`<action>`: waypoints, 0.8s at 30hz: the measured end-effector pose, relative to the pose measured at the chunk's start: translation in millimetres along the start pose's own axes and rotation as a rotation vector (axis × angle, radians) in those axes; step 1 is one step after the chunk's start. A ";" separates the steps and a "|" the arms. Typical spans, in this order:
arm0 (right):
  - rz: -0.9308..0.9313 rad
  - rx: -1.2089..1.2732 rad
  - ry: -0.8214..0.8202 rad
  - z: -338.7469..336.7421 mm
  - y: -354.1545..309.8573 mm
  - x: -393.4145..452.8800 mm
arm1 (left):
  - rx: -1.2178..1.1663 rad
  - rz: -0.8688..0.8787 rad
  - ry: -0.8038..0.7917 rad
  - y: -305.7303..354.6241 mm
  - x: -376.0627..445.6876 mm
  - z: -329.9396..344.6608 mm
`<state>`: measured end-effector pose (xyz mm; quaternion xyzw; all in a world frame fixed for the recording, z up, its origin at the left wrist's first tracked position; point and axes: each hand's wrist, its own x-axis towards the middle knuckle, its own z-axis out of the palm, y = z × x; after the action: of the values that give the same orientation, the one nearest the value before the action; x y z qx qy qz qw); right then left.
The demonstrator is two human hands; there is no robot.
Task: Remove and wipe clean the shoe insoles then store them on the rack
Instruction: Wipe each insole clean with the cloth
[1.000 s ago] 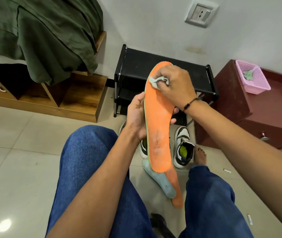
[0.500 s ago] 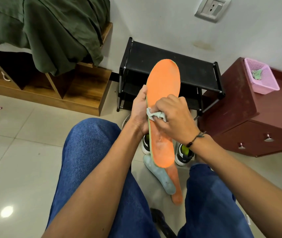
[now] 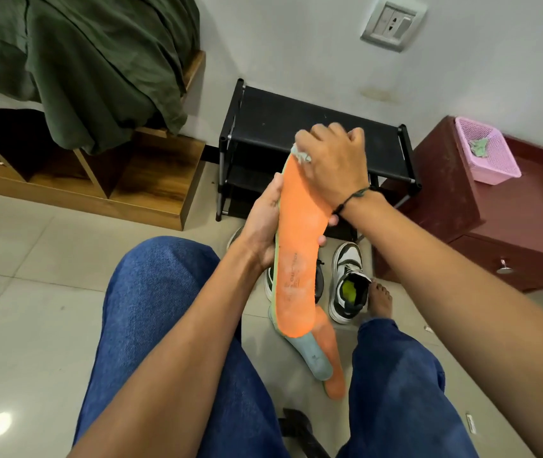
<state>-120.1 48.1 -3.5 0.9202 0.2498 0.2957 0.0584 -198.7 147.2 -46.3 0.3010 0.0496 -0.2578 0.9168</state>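
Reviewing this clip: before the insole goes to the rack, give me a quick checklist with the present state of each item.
1. Insole held securely: ok, the left hand grips its edge mid-length.
2. Cloth on the insole: ok, the right hand pinches it against the toe end.
3. Surface clean: not ok, pale smudges show near the heel.
4. Rack top shelf free: ok, nothing lies on the part in view.
5. Lower shelves free: cannot tell, hidden behind the hands.
6. Other insoles handled: not ok, two more lie on the floor between the legs.
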 end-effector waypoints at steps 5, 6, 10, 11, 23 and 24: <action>0.229 0.025 -0.227 -1.7 30.6 11.5 | 0.022 -0.041 -0.018 -5.6 3.6 -1.8; 0.258 0.060 -0.197 -4.1 31.5 10.4 | 0.024 -0.043 -0.011 -4.6 2.9 -1.2; 0.142 0.265 -0.003 -22.8 8.0 -18.9 | 0.033 -0.007 0.066 -0.2 3.8 -1.3; 0.054 0.300 0.017 -30.5 -3.3 -33.4 | 0.027 0.007 0.095 0.2 4.1 -1.5; -0.157 0.047 -0.070 -20.8 -6.1 -52.6 | 0.048 -0.003 0.105 -0.5 4.0 0.0; -0.139 0.034 -0.072 -17.7 -4.6 -47.8 | 0.062 0.000 0.092 0.1 2.9 0.1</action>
<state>-165.7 27.8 -14.9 0.9116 0.3156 0.2533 0.0722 -196.2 146.0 -46.9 0.3408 0.0836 -0.2452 0.9038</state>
